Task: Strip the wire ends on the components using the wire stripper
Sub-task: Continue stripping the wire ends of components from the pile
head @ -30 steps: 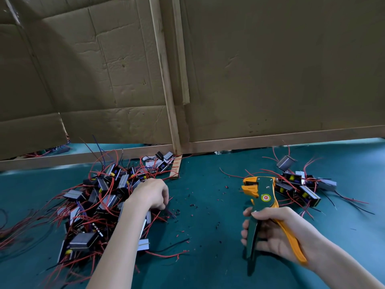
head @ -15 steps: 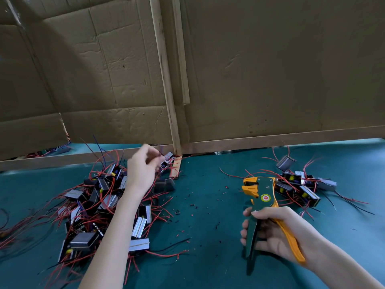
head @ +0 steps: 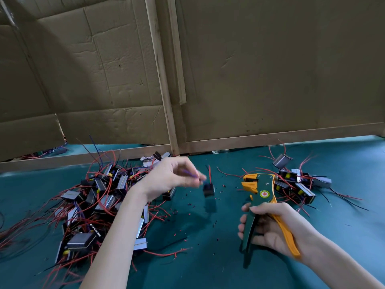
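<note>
My left hand (head: 173, 177) is raised above the table and pinches the wires of a small dark component (head: 209, 189), which dangles blurred just off my fingertips. A red wire sticks up from it. My right hand (head: 270, 228) grips the green and orange wire stripper (head: 261, 191) by its handles, jaws pointing up and left, a short gap from the component. A large heap of components with red wires (head: 89, 205) lies at the left. A smaller group of components (head: 295, 182) lies behind the stripper at the right.
The green table mat (head: 208, 268) carries several small bits of cut insulation around the middle. Cardboard panels with wooden battens (head: 162, 80) stand along the back edge of the table.
My left hand lifted a component out of the left heap and carried it right, toward the stripper. My right hand and the stripper have hardly moved.
</note>
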### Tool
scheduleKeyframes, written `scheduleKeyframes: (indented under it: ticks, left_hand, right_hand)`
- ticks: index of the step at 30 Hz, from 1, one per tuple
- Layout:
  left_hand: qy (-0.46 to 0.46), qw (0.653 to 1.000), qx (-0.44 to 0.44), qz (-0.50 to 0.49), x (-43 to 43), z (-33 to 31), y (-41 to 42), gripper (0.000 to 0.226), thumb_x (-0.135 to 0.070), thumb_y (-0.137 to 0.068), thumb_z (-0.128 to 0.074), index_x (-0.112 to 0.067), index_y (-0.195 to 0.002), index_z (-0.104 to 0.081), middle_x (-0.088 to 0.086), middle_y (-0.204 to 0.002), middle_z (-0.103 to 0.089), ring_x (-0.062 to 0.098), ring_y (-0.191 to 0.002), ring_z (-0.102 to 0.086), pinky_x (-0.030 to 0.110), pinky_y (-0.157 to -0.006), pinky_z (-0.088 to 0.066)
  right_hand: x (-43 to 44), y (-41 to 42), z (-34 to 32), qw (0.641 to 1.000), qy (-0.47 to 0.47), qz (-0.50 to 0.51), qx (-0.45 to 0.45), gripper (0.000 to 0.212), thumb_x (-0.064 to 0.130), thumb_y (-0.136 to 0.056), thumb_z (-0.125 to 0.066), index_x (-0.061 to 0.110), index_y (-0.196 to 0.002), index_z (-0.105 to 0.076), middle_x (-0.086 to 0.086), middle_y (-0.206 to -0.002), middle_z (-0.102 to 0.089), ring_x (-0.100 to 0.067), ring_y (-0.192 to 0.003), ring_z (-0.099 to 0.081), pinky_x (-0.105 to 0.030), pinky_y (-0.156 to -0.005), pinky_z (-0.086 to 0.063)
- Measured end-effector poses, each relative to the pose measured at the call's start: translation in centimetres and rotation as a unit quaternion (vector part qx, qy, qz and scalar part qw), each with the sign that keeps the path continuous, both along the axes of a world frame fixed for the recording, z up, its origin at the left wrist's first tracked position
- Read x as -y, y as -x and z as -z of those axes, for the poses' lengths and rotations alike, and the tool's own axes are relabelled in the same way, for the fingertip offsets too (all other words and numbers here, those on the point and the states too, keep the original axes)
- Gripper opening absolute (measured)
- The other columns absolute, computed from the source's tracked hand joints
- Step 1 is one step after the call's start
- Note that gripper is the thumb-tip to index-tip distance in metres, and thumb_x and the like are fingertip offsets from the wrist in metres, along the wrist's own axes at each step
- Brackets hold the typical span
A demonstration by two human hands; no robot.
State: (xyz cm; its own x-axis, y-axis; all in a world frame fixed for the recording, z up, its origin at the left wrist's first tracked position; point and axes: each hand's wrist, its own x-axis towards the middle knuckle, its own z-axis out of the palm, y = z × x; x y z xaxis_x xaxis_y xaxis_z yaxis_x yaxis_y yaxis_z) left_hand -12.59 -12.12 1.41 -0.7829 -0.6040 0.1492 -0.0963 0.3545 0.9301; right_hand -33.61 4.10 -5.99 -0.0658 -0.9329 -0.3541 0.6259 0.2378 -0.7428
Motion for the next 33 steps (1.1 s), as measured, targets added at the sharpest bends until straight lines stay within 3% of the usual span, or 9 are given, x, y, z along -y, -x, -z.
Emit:
scheduleKeyframes:
  ticks: [4,7,13,19,21,23,26,30,33]
  left_hand:
    - [-0.046,0.957,0.245,0.146,-0.1,0.2,-0.7,0.032,0.019,-0.087,-0.050,-0.007,-0.094,-0.066,0.018,-0.098,-0.071,0.022,-0.084,-0.067,0.030,-0.080,-0.053]
    - [-0.047,0.937,0.337,0.082,-0.3,-0.7,-0.9,0.032,0.012,-0.090,-0.044,-0.010,-0.093,-0.067,0.012,-0.096,-0.072,0.019,-0.083,-0.068,0.028,-0.078,-0.057]
    - [0.127,0.941,0.290,-0.124,-2.3,-2.5,1.5,0.015,-0.011,-0.094,-0.051,-0.014,-0.099,-0.064,0.006,-0.106,-0.068,0.021,-0.095,-0.062,0.041,-0.093,-0.050]
    - [0.258,0.867,0.372,-0.209,-7.8,3.3,8.4,0.029,-0.008,-0.093,-0.049,-0.003,-0.120,-0.039,0.020,-0.122,-0.054,0.035,-0.112,-0.054,0.035,-0.077,-0.038]
    - [0.296,0.847,0.379,-0.226,-8.2,5.9,9.8,0.041,-0.003,-0.092,-0.050,0.001,-0.129,-0.033,0.019,-0.125,-0.050,0.032,-0.114,-0.052,0.034,-0.083,-0.042]
    - [0.335,0.832,0.368,-0.247,-7.5,7.3,9.9,0.035,-0.001,-0.095,-0.044,-0.002,-0.128,-0.035,0.016,-0.122,-0.055,0.031,-0.112,-0.055,0.034,-0.083,-0.043]
    - [0.342,0.861,0.273,-0.260,-6.0,8.3,9.2,0.017,-0.011,-0.099,-0.044,-0.012,-0.114,-0.051,0.012,-0.105,-0.067,0.034,-0.098,-0.060,0.034,-0.070,-0.036]
    - [0.193,0.942,0.093,-0.259,-4.9,8.5,8.7,0.009,-0.024,-0.097,-0.055,-0.019,-0.102,-0.061,0.004,-0.087,-0.072,0.022,-0.080,-0.066,0.036,-0.077,-0.049]
    - [0.089,0.965,0.025,-0.246,-4.4,8.3,8.7,0.011,-0.016,-0.094,-0.060,-0.021,-0.085,-0.055,-0.001,-0.078,-0.073,0.010,-0.068,-0.070,0.026,-0.073,-0.052]
  right_hand:
    - [0.0,0.2,0.1,1.000,-0.001,0.004,0.004,0.025,0.003,-0.067,-0.060,-0.007,-0.090,-0.064,-0.026,-0.078,-0.062,-0.040,-0.064,-0.066,-0.050,-0.061,-0.058]
    - [0.3,0.3,0.4,1.000,-0.008,0.015,0.003,0.020,0.003,-0.066,-0.061,-0.006,-0.083,-0.067,-0.026,-0.076,-0.063,-0.040,-0.064,-0.067,-0.051,-0.061,-0.058]
    - [0.6,0.4,0.8,0.999,-0.015,0.031,0.011,0.019,0.003,-0.059,-0.064,-0.006,-0.075,-0.071,-0.025,-0.075,-0.064,-0.040,-0.063,-0.068,-0.051,-0.061,-0.058]
    - [0.7,0.6,1.0,0.999,-0.011,0.041,0.014,0.019,0.003,-0.061,-0.063,-0.005,-0.075,-0.071,-0.025,-0.074,-0.065,-0.040,-0.062,-0.068,-0.050,-0.058,-0.058]
    - [0.8,0.7,1.1,0.999,-0.009,0.042,0.012,0.019,0.004,-0.060,-0.063,-0.004,-0.076,-0.071,-0.025,-0.075,-0.065,-0.040,-0.064,-0.069,-0.050,-0.059,-0.058]
    - [0.9,0.7,1.1,0.999,-0.002,0.042,0.012,0.020,0.004,-0.058,-0.065,-0.003,-0.075,-0.072,-0.025,-0.076,-0.065,-0.040,-0.065,-0.069,-0.050,-0.061,-0.058]
    - [0.9,0.8,1.2,0.999,0.009,0.040,0.014,0.020,0.004,-0.054,-0.068,-0.003,-0.072,-0.074,-0.025,-0.076,-0.065,-0.040,-0.066,-0.068,-0.050,-0.063,-0.058]
    - [0.8,0.7,1.2,0.999,0.012,0.030,0.016,0.017,0.004,-0.059,-0.066,-0.003,-0.072,-0.073,-0.025,-0.076,-0.064,-0.041,-0.066,-0.068,-0.051,-0.064,-0.058]
    - [0.7,0.6,1.2,1.000,0.014,0.021,0.012,0.016,0.003,-0.063,-0.064,-0.004,-0.074,-0.073,-0.026,-0.077,-0.064,-0.041,-0.067,-0.068,-0.052,-0.064,-0.058]
